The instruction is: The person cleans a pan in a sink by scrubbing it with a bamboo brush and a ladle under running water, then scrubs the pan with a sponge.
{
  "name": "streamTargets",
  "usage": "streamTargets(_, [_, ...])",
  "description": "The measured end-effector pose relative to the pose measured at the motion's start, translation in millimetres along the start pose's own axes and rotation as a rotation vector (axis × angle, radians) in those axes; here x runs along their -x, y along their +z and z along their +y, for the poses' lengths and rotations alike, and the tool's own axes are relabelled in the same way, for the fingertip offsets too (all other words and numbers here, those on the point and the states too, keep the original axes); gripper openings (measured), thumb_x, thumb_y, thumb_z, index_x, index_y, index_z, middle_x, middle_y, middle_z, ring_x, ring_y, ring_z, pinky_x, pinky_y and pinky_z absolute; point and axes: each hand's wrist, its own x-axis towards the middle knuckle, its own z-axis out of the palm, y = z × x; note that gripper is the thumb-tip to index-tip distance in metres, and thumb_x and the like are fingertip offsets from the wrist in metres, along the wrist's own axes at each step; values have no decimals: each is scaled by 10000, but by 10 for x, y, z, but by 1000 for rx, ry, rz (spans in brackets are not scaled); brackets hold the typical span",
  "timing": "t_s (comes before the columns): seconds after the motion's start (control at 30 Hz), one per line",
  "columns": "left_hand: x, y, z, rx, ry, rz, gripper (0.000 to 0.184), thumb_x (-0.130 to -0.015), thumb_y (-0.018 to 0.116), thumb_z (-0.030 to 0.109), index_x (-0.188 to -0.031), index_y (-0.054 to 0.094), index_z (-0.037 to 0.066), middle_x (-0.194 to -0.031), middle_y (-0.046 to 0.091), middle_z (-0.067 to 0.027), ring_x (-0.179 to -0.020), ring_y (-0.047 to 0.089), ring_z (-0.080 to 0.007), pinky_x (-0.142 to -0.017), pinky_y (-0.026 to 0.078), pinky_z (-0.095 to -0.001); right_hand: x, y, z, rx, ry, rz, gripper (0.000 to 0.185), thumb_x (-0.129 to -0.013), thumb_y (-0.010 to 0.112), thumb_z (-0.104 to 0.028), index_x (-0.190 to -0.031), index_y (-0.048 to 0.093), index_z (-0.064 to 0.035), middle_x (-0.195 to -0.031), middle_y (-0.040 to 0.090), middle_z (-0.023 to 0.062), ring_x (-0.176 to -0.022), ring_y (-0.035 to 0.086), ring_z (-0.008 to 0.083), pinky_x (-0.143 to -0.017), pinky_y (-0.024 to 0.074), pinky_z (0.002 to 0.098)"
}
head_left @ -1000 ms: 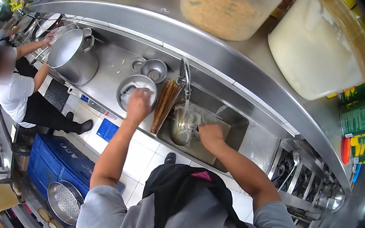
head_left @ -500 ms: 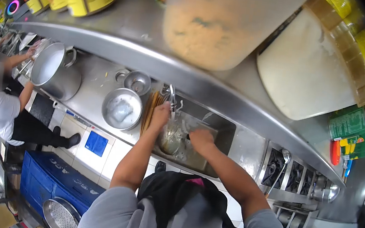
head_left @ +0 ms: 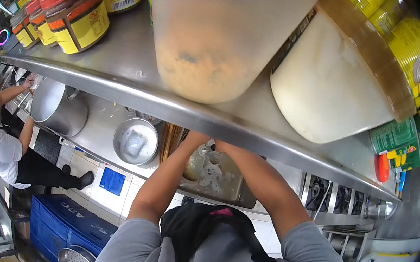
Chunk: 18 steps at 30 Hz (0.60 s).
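Note:
Both my hands are at the back of the metal sink [head_left: 236, 191], mostly covered by the shelf edge above. Only the wrist end of my left hand [head_left: 197, 139] shows, next to a bundle of thin wooden sticks [head_left: 170, 144]; its fingers are hidden. My right hand [head_left: 225, 146] is close beside it, apparently closed, with a small dark thing at its edge that I cannot make out. Below them in the sink is a round, wet, shiny vessel [head_left: 195, 165], partly hidden by my left forearm. Whitish suds or scraps [head_left: 213, 170] lie beside it.
A steel shelf [head_left: 121, 82] crosses above the sink, bearing large tubs [head_left: 326, 77] and red-lidded jars [head_left: 79, 20]. Left of the sink stand a metal bowl [head_left: 135, 141] and a tall pot [head_left: 61, 107]. A co-worker [head_left: 0, 150] stands far left; burners [head_left: 317, 194] are at right.
My right hand has moved left and away from me, up beside my left hand. The view has shifted, so the shelf edge now covers the tap and most of both hands.

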Motion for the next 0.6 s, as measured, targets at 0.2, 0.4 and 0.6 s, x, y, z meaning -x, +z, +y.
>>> streamTargets(0.2, [626,-19,-233,1346,-738,84,331,-1002,576,242,-1274,557,55,-1135,669,-95,-1048,650,-193,-851,557,-352,-216,32,-188,-15,17,-69,226,-844,622,-100,-1024,731,-19,-1085,715,218,-1040,702,343,-863,571,457])
streamTargets(0.4, [465,203,-113,1578,-988,46,270,-1003,588,244,-1208,597,68,-1113,686,-81,-950,679,-173,-762,587,-309,-17,-3,25,-23,18,-143,225,-843,619,-99,-1020,729,-13,-1091,711,228,-1043,701,346,-866,569,461])
streamTargets(0.6, [295,-167,472,1558,-1037,131,242,-1000,594,238,-1182,616,79,-1090,696,-85,-954,683,-191,-791,590,-334,659,-178,504,-34,84,-328,224,-842,617,-97,-1015,727,-7,-1097,706,239,-1045,700,349,-870,567,465])
